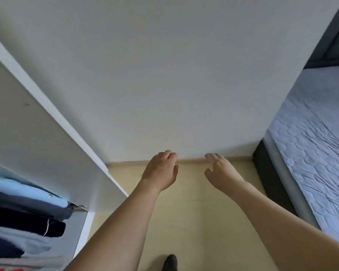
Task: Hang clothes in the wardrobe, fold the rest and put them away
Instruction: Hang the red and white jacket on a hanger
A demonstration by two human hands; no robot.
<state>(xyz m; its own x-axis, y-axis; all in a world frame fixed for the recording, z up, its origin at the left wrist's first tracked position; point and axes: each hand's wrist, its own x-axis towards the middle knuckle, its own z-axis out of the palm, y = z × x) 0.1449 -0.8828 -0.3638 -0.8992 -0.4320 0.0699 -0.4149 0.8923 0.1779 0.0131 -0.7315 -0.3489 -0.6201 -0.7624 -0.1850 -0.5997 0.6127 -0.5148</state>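
Observation:
The open wardrobe (86,222) stands at the left, its white door (47,133) swung out toward me. Inside it hang several garments (27,212) in light blue, navy and grey, packed side by side. My left hand (161,171) and my right hand (220,171) are stretched out in front of me over the floor, side by side and a small gap apart. Both hold nothing, with fingers loosely bent and pointing at the wall. Neither hand touches the wardrobe or any clothing.
A plain white wall (174,75) is straight ahead, with pale wooden floor (194,212) below it. A bed with a quilted blue-grey mattress (317,143) and a dark frame (270,177) runs along the right. My dark shoe (170,262) shows at the bottom.

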